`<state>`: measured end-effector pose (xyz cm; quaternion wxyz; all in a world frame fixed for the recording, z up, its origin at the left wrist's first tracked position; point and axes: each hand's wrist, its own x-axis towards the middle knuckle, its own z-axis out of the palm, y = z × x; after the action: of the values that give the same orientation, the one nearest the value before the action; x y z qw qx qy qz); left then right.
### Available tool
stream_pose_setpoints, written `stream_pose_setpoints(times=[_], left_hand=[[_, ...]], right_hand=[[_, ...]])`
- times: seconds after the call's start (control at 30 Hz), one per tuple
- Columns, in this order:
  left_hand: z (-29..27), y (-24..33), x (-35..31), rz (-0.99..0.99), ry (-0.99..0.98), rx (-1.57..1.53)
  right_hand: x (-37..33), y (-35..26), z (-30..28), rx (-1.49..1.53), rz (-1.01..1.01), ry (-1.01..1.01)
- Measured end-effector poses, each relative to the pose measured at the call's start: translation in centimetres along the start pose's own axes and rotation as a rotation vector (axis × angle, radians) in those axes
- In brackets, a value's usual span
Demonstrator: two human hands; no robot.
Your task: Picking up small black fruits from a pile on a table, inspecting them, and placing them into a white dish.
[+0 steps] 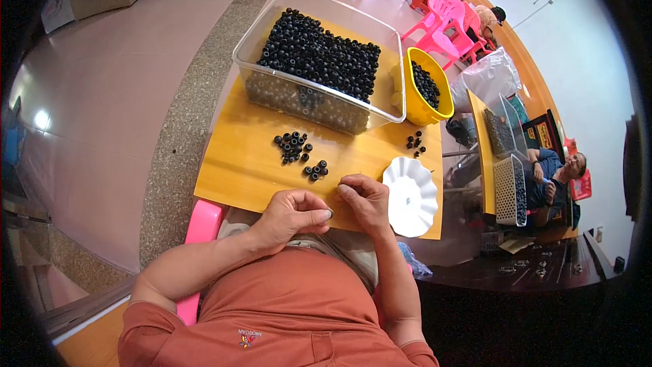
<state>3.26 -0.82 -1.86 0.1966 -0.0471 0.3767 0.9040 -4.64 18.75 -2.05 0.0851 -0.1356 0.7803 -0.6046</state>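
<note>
Both my hands are near the front edge of the wooden table [238, 173]. My left hand [293, 216] is closed in a pinch, with a bit of something dark at the thumb tip. A short gap away, my right hand [369, 202] also pinches, and its fingers hide whatever is in them. Just beyond lie a loose pile of small round black pieces with holes [292, 146] and a smaller cluster of the same pieces [316, 170]. To the right of my right hand rests a white scalloped dish [415, 187] with a small mark or bit in its middle.
At the back, a clear plastic bin [248, 47] holds many black pieces, beside a yellow tub [445, 95] of them. A few loose black pieces [414, 141] lie before the tub. Rightward, another person [553, 180] sits by a white perforated basket [506, 190]. Pink chairs [445, 20] stand behind.
</note>
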Motion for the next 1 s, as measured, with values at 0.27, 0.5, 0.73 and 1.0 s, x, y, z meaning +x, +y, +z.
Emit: stream_pose_setpoints(times=[0.27,0.5,0.73,1.0], left_hand=[[-0.1,-0.1,0.1,0.011,0.001,0.001],[0.0,0.1,0.1,0.003,0.018,-0.006],[-0.3,0.0,0.1,0.013,0.047,0.000],[-0.3,0.0,0.2,0.041,0.066,0.024]], right_hand=[[-0.1,-0.3,-0.3,0.181,0.085,-0.037],[-0.4,-0.5,-0.2,0.314,0.091,-0.091],[-0.7,-1.2,0.1,0.370,0.034,-0.183],[-1.4,-1.8,0.8,0.348,0.032,-0.199]])
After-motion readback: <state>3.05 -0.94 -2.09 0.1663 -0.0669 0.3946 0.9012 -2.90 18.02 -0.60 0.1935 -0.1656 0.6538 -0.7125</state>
